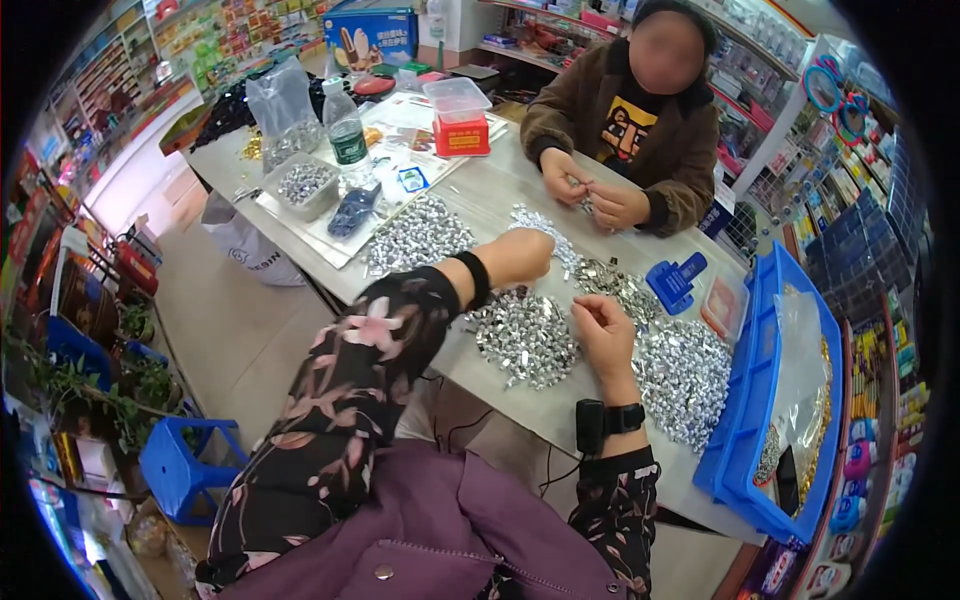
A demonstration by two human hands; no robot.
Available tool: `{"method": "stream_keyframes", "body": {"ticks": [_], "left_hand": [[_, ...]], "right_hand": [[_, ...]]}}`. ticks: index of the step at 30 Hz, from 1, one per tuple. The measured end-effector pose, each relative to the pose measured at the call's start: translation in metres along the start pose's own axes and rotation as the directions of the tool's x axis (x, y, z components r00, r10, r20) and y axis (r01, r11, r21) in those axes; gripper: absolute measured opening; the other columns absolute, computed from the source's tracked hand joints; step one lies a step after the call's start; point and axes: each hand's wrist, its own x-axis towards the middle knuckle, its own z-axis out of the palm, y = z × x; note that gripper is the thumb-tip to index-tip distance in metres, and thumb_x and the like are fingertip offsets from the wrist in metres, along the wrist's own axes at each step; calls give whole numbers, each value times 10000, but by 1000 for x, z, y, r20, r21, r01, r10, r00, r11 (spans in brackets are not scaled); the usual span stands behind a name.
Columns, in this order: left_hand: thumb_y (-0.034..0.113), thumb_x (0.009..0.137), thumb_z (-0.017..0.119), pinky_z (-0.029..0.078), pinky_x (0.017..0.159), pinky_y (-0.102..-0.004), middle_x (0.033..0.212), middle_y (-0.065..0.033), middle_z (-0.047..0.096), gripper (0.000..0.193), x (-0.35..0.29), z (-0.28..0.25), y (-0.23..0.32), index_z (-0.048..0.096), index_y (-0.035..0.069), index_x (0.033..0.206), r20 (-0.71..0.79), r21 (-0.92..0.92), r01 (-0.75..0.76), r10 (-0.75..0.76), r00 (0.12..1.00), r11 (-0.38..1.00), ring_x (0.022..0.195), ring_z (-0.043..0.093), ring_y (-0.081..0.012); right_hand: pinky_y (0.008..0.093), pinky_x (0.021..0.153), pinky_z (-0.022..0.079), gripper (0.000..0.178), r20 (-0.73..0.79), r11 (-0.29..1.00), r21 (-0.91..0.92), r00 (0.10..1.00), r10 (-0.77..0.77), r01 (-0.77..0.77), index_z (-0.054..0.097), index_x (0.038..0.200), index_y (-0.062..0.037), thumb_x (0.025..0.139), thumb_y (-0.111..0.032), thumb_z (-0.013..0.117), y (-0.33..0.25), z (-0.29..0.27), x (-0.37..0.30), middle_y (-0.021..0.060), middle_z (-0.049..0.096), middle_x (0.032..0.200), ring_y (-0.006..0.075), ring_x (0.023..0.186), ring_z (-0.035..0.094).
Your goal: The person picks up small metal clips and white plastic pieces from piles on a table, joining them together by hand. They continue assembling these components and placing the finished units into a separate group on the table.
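Small shiny silver pieces lie in several heaps on the table. My left hand (522, 256) is closed, knuckles up, above the table's middle between the left heap (418, 236) and a paler heap (543, 226). Its fingertips are hidden, so what it holds cannot be made out. My right hand (606, 338) has curled fingers with thumb and forefinger close together; anything between them is too small to see. It sits between the near middle heap (524, 338) and the large right heap (684, 378). Beyond it lies a heap of darker metallic pieces (618, 284).
Across the table (482, 190) a person (590, 130) handles something small. A blue crate (728, 420) stands at the right edge, beside a blue plastic clip-like tool (675, 282). A bottle (346, 135), a tub of pieces (302, 186) and a red box (461, 134) stand further back.
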Motion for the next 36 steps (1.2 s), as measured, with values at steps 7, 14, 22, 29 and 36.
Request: {"method": "stream_keyframes", "body": {"ticks": [7,14,22,29,36], "left_hand": [[166,836,569,488,547,-234,690,-58,587,166,-54,-38,51,553,3,812,364,-864,398,-165,917,309,598,577,-120],[155,864,563,488,562,-198,757,-59,592,149,-90,-31,70,529,15,903,401,-912,347,-299,866,-218,644,577,-93],[101,880,518,485,557,-202,739,-61,582,100,-99,-20,83,506,6,912,53,-946,171,-389,920,274,630,574,-88],[127,851,554,455,538,-270,674,-104,581,173,-104,-20,87,476,-1,938,-112,-690,138,-293,950,710,597,587,-150],[161,811,604,459,555,-291,666,-108,589,212,-90,-23,81,500,14,923,196,-787,367,-364,911,496,610,599,-190]], "right_hand": [[153,593,404,113,70,950,312,997,-32,9,627,899,-8,791,-40,640,-28,10,-12,-5,605,791,36,678,530],[189,678,446,104,238,931,344,970,41,-124,610,900,6,801,-27,621,-35,19,-22,37,614,842,77,749,560],[202,679,460,142,307,874,478,950,-66,-93,578,953,8,822,-38,603,-27,27,-21,48,611,869,83,764,567],[210,650,480,151,338,945,311,941,-9,-103,574,926,7,812,-81,618,-21,23,-20,42,622,831,96,729,598],[224,620,477,189,306,980,165,951,54,-109,591,905,-8,777,-133,654,-5,24,-17,43,628,798,86,710,591]]}}
